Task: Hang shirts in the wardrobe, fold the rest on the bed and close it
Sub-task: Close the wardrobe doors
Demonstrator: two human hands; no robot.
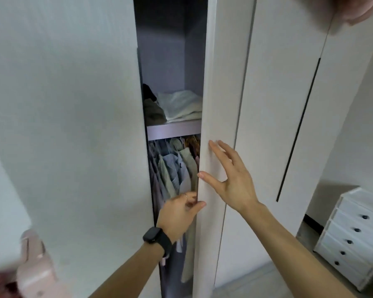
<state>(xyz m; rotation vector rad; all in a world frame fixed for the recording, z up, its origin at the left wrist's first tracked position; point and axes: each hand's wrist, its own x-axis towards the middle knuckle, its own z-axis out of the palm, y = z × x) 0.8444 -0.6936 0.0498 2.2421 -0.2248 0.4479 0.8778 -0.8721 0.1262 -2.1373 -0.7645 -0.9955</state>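
Head view, sole entry.

1. Wardrobe door [220, 104]: ajar, leaving a narrow gap beside the neighbouring door [73, 125].
2. Shirts [172, 168]: hanging inside, below the shelf [172, 127], close to the gap. Folded clothes [181, 106] lie on the shelf.
3. Left hand [179, 216]: I log the fingers curled round the door's edge into the gap, with the thumb on the front face. It grips the door.
4. Right hand [230, 179]: flat, fingers spread, fingertips on the door face. It holds nothing.
5. Watch [156, 236] on the left wrist. Drawer unit [353, 237] stands well apart at the right.

Hazards, as I judge them: I cannot tell whether the door is swinging open or shut. If the right hand pushes it shut, the left fingers inside the gap could be pinched. A sleeve or hem hanging near the edge could catch and stop the door from seating.
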